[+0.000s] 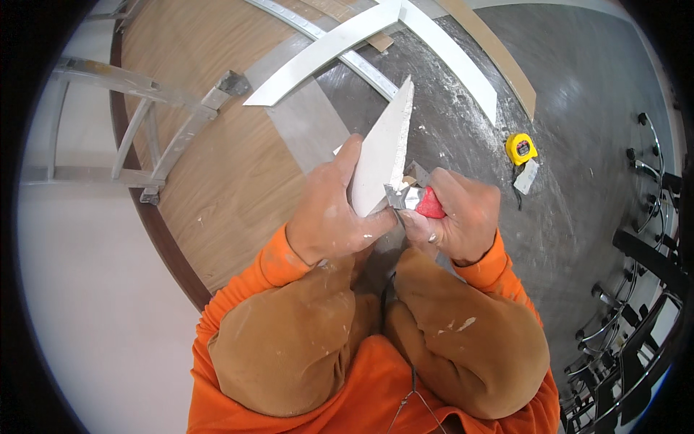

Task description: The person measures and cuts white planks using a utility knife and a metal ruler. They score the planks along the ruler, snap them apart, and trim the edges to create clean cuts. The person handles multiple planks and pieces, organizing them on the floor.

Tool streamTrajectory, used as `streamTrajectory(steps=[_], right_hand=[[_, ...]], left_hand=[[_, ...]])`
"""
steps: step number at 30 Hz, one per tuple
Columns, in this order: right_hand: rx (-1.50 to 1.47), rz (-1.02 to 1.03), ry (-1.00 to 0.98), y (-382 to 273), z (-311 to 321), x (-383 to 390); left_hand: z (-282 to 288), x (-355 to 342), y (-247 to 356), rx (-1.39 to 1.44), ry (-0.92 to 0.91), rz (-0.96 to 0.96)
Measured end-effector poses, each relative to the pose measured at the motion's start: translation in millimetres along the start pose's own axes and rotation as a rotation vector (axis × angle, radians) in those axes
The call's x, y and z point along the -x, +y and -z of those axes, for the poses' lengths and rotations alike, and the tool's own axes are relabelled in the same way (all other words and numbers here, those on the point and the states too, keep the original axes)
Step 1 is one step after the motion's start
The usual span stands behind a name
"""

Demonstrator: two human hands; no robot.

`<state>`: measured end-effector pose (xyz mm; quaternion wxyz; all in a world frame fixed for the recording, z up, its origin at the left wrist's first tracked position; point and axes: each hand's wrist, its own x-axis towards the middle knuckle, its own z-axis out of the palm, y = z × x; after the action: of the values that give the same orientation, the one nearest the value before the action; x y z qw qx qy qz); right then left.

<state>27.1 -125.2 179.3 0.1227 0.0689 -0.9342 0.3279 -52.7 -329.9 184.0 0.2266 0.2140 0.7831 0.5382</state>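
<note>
My left hand (329, 206) grips a white piece of plasterboard (379, 155), with its fingers behind the board and its thumb near the lower corner. The piece is tilted upward and tapers to a point at the far end. Its right edge shows rough, crumbly white plaster. In my right hand (459, 217) is a red-handled knife (431, 203), its short metal blade against the lower end of that rough edge. The exact shape of the blade is hard to make out. White dust marks both hands.
White angled trim strips (452, 61) and a long metal profile (365, 72) lie ahead on the dusty grey floor, with a tan board (499, 61) beside them. A yellow tape measure (521, 148) rests at the right. An aluminium ladder (177, 148) stands left; wheeled chairs (614, 311) are far right.
</note>
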Motion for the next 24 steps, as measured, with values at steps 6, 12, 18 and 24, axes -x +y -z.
streamTrajectory(steps=[6, 12, 18, 24], right_hand=[[-0.072, -0.091, 0.022, -3, 1, -7], [-0.071, 0.011, -0.004, 6, 0, 1], [-0.113, 0.055, -0.001, 9, -5, 7], [-0.133, 0.048, 0.017, 10, -6, 6]], left_hand=[[-4, -2, 5, -0.063, 0.0, 0.013], [-2, -1, 0, -0.074, -0.037, -0.049], [-2, -2, 0, -0.026, -0.026, -0.019], [-2, -2, 0, -0.038, -0.01, -0.032]])
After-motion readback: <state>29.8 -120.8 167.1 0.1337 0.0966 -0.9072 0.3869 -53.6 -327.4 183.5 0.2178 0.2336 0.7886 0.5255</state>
